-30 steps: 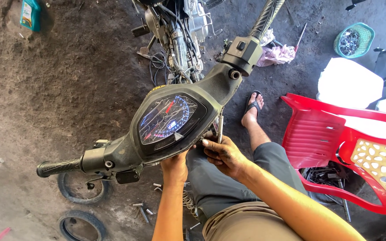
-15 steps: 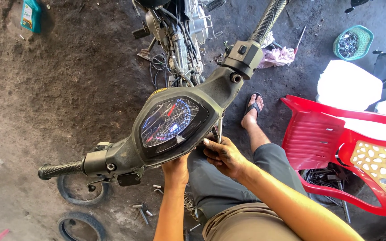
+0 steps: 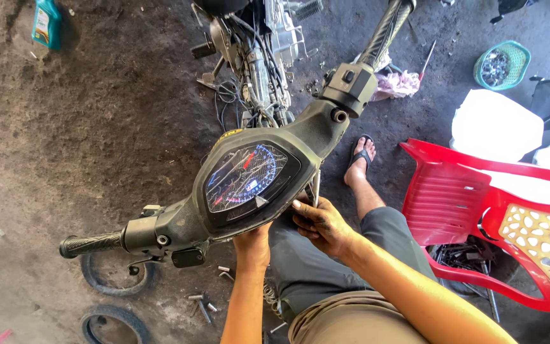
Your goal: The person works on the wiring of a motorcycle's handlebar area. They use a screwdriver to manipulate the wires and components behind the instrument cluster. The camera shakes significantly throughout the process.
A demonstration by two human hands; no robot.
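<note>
Handlebar assembly (image 3: pixel 249 185) of a stripped motorbike runs diagonally across the middle of the view, from a black grip (image 3: pixel 90 243) at near left to a second grip (image 3: pixel 386 28) at far right, with a cracked speedometer dial (image 3: pixel 244 177) facing up at its centre. Left hand (image 3: pixel 253 245) sits under the near edge of the dial housing, fingers curled up against its underside; whether they clamp it cannot be told, as the housing hides the tips. Right hand (image 3: pixel 323 223) is just right of it, fingers closed round a thin metal tool (image 3: pixel 315 186) that stands up against the housing's right edge. Beyond the bars, the bare frame with loose wiring (image 3: pixel 256 64) blocks the far ground. A red plastic chair (image 3: pixel 479 210) lies tipped at right, close beside the person's knee. A sandalled foot (image 3: pixel 359 162) rests between bars and chair. Two small tyres (image 3: pixel 112 299) lie on the dirt at near left, scattered bolts (image 3: pixel 208 302) near them. Far left, a green oil bottle (image 3: pixel 47 22); far right, a green basket (image 3: pixel 501 64) of small metal parts and a white panel (image 3: pixel 494 127).
</note>
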